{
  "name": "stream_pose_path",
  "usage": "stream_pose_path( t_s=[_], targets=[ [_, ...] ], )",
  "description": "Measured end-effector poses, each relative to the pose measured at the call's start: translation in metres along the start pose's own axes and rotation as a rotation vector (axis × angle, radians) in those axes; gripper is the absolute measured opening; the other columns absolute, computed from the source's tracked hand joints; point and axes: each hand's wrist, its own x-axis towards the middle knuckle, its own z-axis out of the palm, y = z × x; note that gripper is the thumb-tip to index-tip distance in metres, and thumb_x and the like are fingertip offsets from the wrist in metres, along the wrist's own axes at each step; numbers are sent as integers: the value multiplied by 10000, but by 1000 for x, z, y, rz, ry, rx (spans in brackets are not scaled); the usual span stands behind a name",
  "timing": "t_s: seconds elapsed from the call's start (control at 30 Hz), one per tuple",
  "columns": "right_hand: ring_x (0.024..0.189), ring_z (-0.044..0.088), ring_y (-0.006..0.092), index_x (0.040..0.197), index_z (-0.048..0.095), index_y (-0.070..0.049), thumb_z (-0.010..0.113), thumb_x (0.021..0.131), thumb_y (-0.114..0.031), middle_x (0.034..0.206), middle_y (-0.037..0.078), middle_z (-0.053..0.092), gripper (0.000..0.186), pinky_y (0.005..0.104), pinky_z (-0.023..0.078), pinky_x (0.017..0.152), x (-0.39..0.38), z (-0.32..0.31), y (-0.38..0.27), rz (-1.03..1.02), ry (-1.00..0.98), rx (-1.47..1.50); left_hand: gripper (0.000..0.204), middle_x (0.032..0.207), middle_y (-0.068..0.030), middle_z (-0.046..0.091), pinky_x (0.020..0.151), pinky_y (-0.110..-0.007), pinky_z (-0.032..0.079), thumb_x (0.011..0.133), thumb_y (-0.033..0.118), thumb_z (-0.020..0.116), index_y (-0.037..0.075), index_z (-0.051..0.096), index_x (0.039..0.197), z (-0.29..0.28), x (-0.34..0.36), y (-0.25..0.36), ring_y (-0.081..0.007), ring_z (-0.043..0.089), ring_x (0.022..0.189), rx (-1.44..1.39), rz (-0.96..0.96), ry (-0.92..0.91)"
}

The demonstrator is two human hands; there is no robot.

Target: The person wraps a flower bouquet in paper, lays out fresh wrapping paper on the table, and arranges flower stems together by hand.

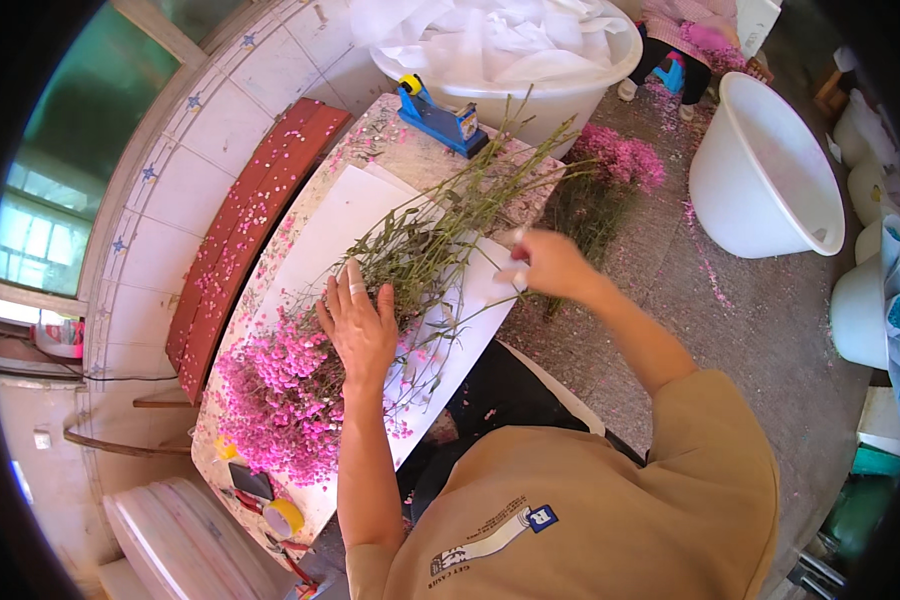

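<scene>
A large bunch of pink flowers [280, 395] lies across white paper sheets [330, 220] on the table, blossoms toward the near left and long green stems [470, 205] toward the far right. My left hand [362, 330] rests on the bunch just above the blossoms, fingers stretched out, with white wrapping on one finger. At the stems' right side is my right hand [542, 265], its fingers pinched together and slightly blurred. Thin stems reach close to those fingertips, but what they grip is too small to make out.
A blue tape dispenser [440, 118] stands at the table's far edge; a yellow tape roll [284, 517] lies near its near-left corner. More pink flowers [615, 165] are beyond the table. White tubs [760, 170] stand on the floor. Another person [685, 35] sits at the far right.
</scene>
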Motion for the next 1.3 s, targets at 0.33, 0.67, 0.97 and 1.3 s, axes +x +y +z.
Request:
stream_pose_path(
  t_s=[0.33,0.67,0.97,1.3],
  targets=[
    [963,649,287,1078,745,-85,662,843,-18,982,117,674,258,437,476,917,8,-7,-15,-127,280,-22,576,1414,-213,560,1155,-635,270,1039,350,536,3,433,1488,-5,-1,-1,-429,444,1379,-34,13,37],
    [1121,578,339,1055,692,-57,754,791,-1,1111,125,628,277,450,449,1008,116,-9,39,-559,287,5,638,1549,-190,434,1154,-636,278,996,343,591,34,399,1520,-7,4,12,-412,369,1439,2,-25,17],
    [1326,495,343,1312,592,-66,877,748,-165,1414,167,523,640,423,391,1121,76,-19,45,-466,223,143,599,1521,-149,480,1143,-642,286,989,330,576,52,437,1501,25,-19,4,-357,432,1404,169,2,-58],
    [1564,131,370,1600,304,-160,882,632,-264,1695,146,152,1133,613,107,1240,-10,8,32,-486,-113,-521,563,1511,-134,494,1166,-618,272,1006,307,555,47,448,1494,29,-13,11,-346,442,1398,167,17,-51]
  ],
)
